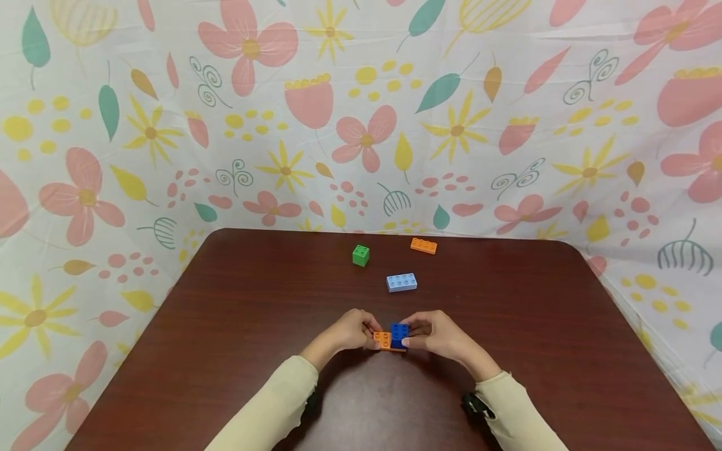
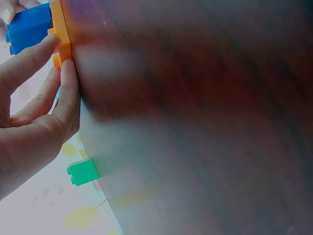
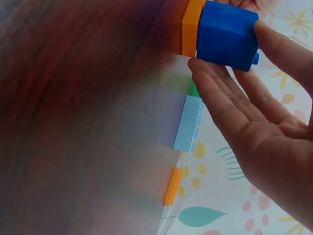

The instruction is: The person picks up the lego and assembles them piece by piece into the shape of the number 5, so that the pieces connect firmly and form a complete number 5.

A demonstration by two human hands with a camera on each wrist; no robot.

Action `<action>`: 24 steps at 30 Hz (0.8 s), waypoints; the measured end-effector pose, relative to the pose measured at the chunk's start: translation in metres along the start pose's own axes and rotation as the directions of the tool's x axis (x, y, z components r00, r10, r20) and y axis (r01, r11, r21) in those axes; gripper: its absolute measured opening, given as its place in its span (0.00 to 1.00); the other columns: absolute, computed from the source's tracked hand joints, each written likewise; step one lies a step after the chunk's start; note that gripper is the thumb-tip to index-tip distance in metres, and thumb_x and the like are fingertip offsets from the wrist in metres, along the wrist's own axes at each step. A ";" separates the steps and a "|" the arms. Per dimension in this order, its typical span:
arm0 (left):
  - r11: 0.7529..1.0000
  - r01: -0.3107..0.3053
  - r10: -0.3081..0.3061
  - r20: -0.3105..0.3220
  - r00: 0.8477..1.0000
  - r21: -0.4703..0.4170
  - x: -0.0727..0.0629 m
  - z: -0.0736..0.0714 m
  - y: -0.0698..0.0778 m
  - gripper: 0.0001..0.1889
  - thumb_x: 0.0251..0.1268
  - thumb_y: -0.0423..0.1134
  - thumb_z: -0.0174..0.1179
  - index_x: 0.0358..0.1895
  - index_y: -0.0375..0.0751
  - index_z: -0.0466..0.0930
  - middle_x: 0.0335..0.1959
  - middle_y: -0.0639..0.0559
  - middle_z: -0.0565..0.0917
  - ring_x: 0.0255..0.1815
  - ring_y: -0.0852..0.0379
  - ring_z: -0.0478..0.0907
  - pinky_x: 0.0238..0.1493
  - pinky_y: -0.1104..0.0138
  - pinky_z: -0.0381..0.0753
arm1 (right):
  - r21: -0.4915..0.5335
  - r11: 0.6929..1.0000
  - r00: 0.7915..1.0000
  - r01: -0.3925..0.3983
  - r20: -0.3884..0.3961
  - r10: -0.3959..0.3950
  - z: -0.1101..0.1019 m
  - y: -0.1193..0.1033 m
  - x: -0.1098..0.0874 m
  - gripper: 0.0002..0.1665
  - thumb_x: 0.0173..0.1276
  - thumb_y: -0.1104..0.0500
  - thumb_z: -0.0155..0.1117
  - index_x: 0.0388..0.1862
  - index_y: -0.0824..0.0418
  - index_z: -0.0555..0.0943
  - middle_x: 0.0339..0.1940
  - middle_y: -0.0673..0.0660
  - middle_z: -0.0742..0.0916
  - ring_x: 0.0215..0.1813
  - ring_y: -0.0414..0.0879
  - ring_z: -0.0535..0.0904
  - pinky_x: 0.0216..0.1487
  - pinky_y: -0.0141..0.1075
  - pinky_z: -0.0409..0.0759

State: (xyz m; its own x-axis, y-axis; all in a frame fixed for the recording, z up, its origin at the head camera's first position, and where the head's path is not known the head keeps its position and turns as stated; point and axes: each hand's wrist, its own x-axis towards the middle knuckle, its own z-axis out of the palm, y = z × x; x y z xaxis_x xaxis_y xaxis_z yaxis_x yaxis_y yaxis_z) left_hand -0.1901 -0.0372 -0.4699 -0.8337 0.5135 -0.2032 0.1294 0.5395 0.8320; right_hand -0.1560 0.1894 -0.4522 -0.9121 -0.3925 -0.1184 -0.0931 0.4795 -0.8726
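Brick step: likely seating blue cuboid plastic brick on right end of flat orange plastic brick, on brown table
Left hand: pinches orange brick's free end
Right hand: pinches blue brick
Fit: full seating hard to tell
Next press: probably straight down, orange steadied

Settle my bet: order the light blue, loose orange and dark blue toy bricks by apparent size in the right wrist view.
1. Dark blue toy brick, nearest the camera
2. Light blue toy brick
3. Loose orange toy brick

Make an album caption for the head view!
Left hand grips orange toy brick; right hand holds blue toy brick atop it.
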 end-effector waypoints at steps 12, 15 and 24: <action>1.000 -0.018 0.018 0.002 1.000 -0.015 0.000 -0.002 0.005 0.13 0.45 0.23 0.71 0.38 0.30 0.83 0.26 0.49 0.79 0.20 0.61 0.73 0.22 0.71 0.75 | -0.005 0.999 0.998 -0.042 -0.054 0.042 0.002 -0.004 -0.004 0.21 0.59 0.61 0.72 0.51 0.66 0.82 0.43 0.59 0.86 0.43 0.51 0.83 0.47 0.45 0.82; 1.000 -0.007 0.008 0.015 1.000 -0.026 0.000 -0.001 0.004 0.13 0.45 0.23 0.71 0.38 0.30 0.83 0.25 0.50 0.79 0.20 0.61 0.73 0.22 0.71 0.76 | -0.012 0.999 0.997 -0.037 -0.066 0.036 0.005 -0.002 -0.004 0.21 0.59 0.61 0.72 0.51 0.66 0.82 0.43 0.59 0.86 0.44 0.51 0.83 0.47 0.45 0.82; 0.999 0.030 -0.029 0.024 0.999 -0.040 0.001 -0.002 0.002 0.13 0.45 0.22 0.71 0.37 0.32 0.83 0.26 0.49 0.80 0.23 0.59 0.74 0.24 0.69 0.77 | -0.033 0.999 0.997 -0.014 -0.072 0.011 0.009 -0.002 -0.004 0.20 0.61 0.61 0.70 0.51 0.67 0.81 0.44 0.60 0.86 0.46 0.52 0.83 0.48 0.46 0.82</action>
State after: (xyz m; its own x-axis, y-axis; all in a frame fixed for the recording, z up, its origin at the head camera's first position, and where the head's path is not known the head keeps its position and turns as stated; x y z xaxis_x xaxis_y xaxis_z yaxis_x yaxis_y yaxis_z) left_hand -0.1920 -0.0373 -0.4672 -0.8240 0.5133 -0.2399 0.0823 0.5274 0.8456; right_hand -0.1485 0.1829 -0.4548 -0.9396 -0.3291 -0.0936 -0.0937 0.5107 -0.8546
